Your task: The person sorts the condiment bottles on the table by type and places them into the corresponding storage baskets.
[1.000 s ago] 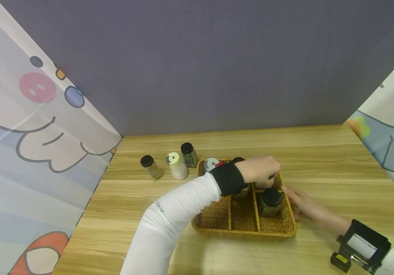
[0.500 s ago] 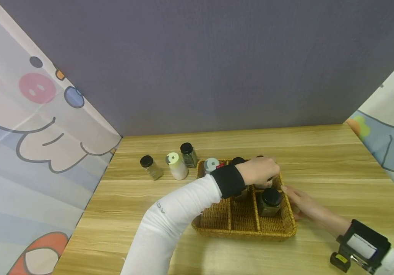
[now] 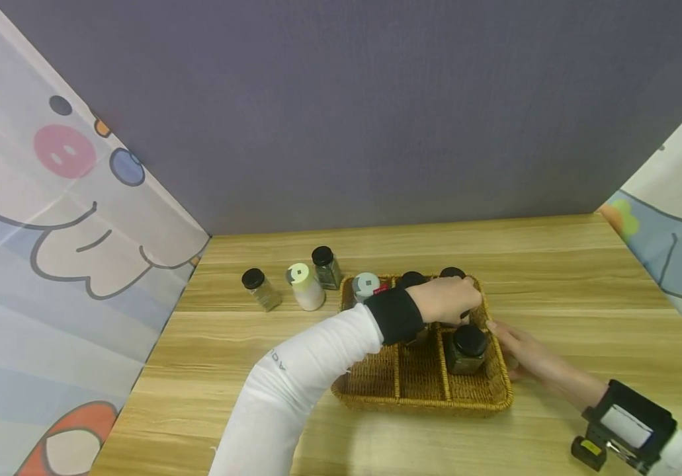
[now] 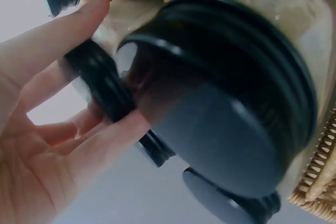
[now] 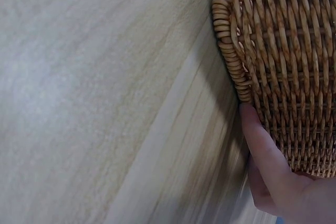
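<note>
A wicker basket (image 3: 421,404) with compartments stands on the table. My left hand (image 3: 444,299) reaches into its back right compartment and pinches the black lid (image 4: 102,80) of a spice jar between thumb and fingers. Most of that jar is hidden under the hand. Just in front stands a glass jar with a wide black lid (image 3: 469,340), large in the left wrist view. Another black lid (image 3: 452,272) shows behind the hand. Along the basket's right side, my right hand (image 3: 519,350) rests with fairly straight fingers touching the wicker wall (image 5: 294,66).
Left of the basket stand a jar of pale contents (image 3: 263,291), a white bottle with a yellowish cap (image 3: 307,287) and a black-lidded jar (image 3: 327,268). Inside the basket are a white-lidded container (image 3: 367,284) and another black-lidded jar (image 3: 412,278). A grey panel (image 3: 376,119) rises behind the table.
My left hand has shifted slightly left and toward me, so the black lid behind it now shows. The right hand and basket have stayed in place.
</note>
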`<state>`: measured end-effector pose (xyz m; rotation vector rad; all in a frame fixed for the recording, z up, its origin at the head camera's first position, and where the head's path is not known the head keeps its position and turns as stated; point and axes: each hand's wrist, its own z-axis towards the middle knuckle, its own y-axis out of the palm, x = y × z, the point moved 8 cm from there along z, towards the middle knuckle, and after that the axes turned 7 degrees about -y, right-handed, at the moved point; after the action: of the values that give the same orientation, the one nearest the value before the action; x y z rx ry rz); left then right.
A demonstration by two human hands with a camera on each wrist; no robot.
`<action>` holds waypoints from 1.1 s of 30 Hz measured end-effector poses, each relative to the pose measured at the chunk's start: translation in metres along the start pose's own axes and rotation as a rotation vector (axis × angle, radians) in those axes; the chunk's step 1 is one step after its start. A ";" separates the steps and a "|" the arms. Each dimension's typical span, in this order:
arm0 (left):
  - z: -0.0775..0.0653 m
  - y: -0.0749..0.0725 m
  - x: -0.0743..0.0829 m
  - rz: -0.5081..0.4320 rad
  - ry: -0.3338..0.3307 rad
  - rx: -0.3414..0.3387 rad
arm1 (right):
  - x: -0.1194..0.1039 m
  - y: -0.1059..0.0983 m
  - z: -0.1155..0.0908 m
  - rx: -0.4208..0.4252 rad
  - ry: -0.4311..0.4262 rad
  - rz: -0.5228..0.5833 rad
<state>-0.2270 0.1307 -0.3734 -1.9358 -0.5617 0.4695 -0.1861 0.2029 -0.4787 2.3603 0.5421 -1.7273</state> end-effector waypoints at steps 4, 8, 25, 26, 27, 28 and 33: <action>0.000 0.004 0.000 0.020 -0.001 -0.016 | 0.000 0.001 0.000 -0.011 -0.003 0.024; -0.001 0.004 0.001 0.031 0.012 -0.001 | 0.001 0.002 0.000 -0.013 -0.003 0.027; -0.009 0.000 -0.001 0.056 0.057 0.063 | 0.002 0.000 0.001 0.000 0.006 0.006; -0.010 0.000 -0.001 0.062 0.060 0.069 | 0.002 0.000 0.001 -0.001 0.006 0.008; -0.011 0.000 -0.001 0.067 0.062 0.074 | 0.002 0.000 0.001 0.000 0.007 0.009; -0.012 0.000 -0.002 0.072 0.064 0.079 | 0.002 0.000 0.001 0.000 0.008 0.013; -0.016 -0.002 -0.005 0.057 0.060 0.093 | 0.003 0.000 0.002 -0.005 0.010 0.018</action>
<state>-0.2226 0.1166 -0.3641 -1.8748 -0.4398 0.4642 -0.1869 0.2029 -0.4821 2.3643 0.5238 -1.7058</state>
